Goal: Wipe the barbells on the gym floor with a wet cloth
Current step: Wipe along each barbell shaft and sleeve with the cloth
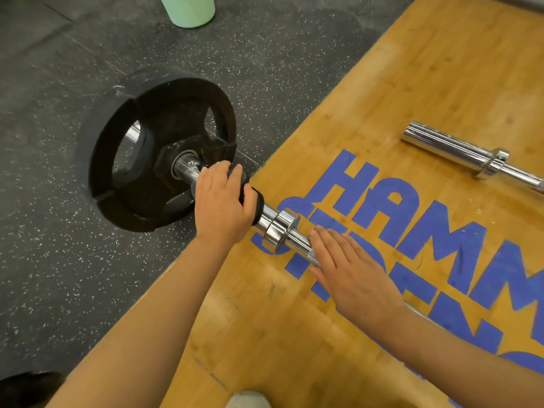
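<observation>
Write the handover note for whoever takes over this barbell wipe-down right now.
Left hand: closed over the dark cloth, which is wrapped on the loaded barbell's sleeve between the black weight plate and the collar.
Right hand: open, flat on the knurled shaft, steadying it.
Second barbell: bare, lying on the wooden platform, upper right.
Done: cannot be judged from this view; white specks show on the sleeve near the plate hub.
Left: finish this sleeve, then the shaft, then the second barbell.
</observation>
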A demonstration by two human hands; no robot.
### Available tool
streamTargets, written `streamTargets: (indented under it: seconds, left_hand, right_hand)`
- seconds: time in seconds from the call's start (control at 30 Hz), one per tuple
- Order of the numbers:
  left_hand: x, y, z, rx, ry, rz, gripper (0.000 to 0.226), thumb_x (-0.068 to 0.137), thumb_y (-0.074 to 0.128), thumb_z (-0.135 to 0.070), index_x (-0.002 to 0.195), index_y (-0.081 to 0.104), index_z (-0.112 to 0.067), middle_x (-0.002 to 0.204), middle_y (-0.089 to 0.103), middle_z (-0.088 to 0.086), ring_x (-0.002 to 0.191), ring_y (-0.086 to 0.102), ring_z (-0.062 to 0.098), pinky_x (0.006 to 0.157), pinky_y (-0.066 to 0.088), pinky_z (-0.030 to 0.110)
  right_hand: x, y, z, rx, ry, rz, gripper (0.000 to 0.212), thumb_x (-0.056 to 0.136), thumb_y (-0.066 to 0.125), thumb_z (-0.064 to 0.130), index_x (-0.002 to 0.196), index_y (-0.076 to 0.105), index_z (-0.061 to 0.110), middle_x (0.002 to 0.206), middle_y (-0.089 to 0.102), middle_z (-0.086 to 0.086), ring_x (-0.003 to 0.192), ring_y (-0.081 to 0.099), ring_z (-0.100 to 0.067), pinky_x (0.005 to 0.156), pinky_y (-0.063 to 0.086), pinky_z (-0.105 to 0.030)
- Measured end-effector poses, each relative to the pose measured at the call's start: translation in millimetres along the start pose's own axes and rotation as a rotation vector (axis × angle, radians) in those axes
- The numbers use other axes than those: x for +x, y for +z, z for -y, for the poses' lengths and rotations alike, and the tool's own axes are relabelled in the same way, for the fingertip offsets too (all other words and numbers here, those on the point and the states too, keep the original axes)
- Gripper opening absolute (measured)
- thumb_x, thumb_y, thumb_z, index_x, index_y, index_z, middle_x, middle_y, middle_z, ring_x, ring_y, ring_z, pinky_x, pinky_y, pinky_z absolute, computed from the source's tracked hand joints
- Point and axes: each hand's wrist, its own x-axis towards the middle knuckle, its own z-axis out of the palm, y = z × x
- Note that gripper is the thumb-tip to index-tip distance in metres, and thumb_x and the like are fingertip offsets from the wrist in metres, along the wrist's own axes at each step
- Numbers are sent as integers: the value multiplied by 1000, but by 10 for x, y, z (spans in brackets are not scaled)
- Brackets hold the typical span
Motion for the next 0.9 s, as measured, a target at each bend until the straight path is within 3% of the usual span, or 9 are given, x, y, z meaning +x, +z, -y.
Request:
streamTargets:
  seconds: [0.17,0.33,0.57,0.7,0.77,0.9]
  left_hand:
    - [47,16,-1,-2,-22,-16,54,94,32,-37,125,62,-4,124,57,14,121,49,28,116,22,43]
    - [28,12,-10,-7,-27,-9,55,94,32,-36,128,60,-3,126,55,14,123,48,30,117,23,46]
    - [-111,-12,-84,-67,66,3,50,94,40,-35,126,59,-2,127,57,11,128,46,30,117,23,48]
    - [-61,-13,-21,-30,166,17,49,93,43,-39,120,64,-4,119,60,9,117,52,26,113,26,44]
    - [53,-31,61,10,121,11,46,93,41,-39,113,65,-5,107,59,8,104,53,24,107,29,40]
    - [161,-23,182,-2,-57,-19,52,94,38,-36,127,60,-3,121,57,14,121,50,29,115,27,51]
  right_hand:
    - [10,-3,-32,-23,-20,5,54,103,31,34,147,34,2,146,51,-16,128,57,-31,109,42,-44]
    - [-174,-25,-151,-23,-125,56,72,89,54,14,155,26,7,159,34,-12,140,44,-31,112,28,-48]
    - [-172,-36,-112,48,-112,129,75,92,52,15,159,16,10,165,21,-7,147,33,-30,111,27,-48]
    - [-163,-53,-116,83,-89,114,57,104,33,25,158,21,11,163,26,-6,146,35,-29,111,28,-46]
    - [-158,-93,-111,102,-67,122,52,109,21,31,157,23,12,162,29,-5,145,37,-28,111,28,-45]
    - [-151,-119,-96,117,-44,140,53,111,9,37,156,24,14,161,32,-4,144,38,-26,111,28,-44]
